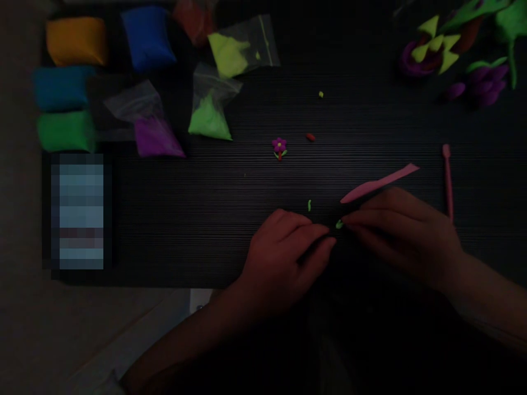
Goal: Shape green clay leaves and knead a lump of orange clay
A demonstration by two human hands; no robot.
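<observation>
My right hand [405, 236] pinches a tiny light green clay piece [339, 224] between thumb and fingertips, just above the dark tabletop. My left hand [290, 255] rests close by on the left, its thumb and index fingertips slightly apart with nothing visible between them. Above it lies another thin green clay piece [309, 205]. A pink clay knife [379, 184] lies just beyond my right fingers. Farther up sits a small purple clay flower [279, 146] with a yellow centre, red stem and green leaves. Beside it are a red clay bit [310, 137] and a yellow bit [321, 95].
Bags of coloured clay, including purple [156, 137], light green [211, 119] and blue [148, 38], fill the upper left. A blurred-out phone-like object [81, 214] lies below them. A pink stick tool [448, 181] lies right. Finished-looking clay shapes, including purple grapes [486, 85], stand upper right.
</observation>
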